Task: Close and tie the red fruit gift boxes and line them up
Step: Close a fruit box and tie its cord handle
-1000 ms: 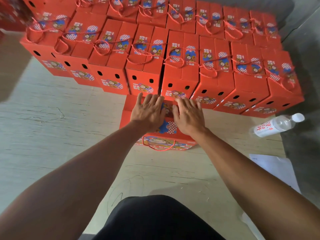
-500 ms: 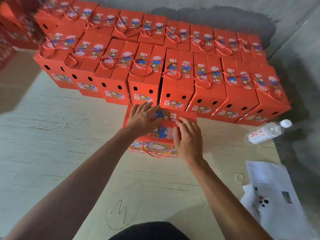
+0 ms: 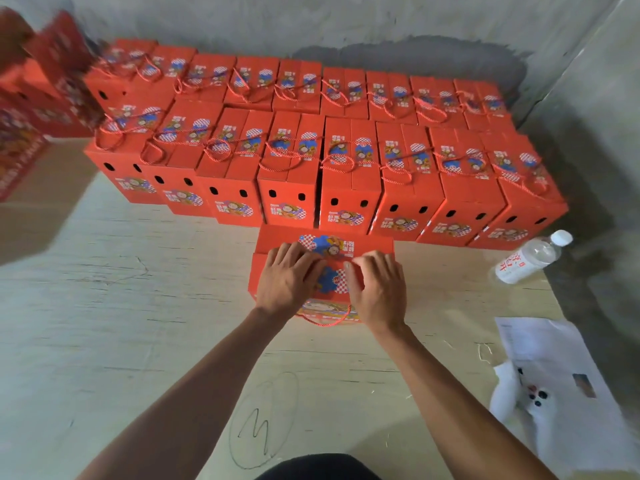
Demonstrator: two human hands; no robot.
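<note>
While rows of tied boxes [image 3: 349, 174] line a grey concrete wall [image 3: 311, 22], the left hand [image 3: 287, 278] lies flat and the right hand [image 3: 377, 289] curls over a flap on one box [image 3: 270, 268] on the pale floor [image 3: 121, 306].

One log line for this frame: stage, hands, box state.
stage: closing flaps | left hand: flat on box | right hand: fingers curled at flap | rope: untied | rows: tied
</note>
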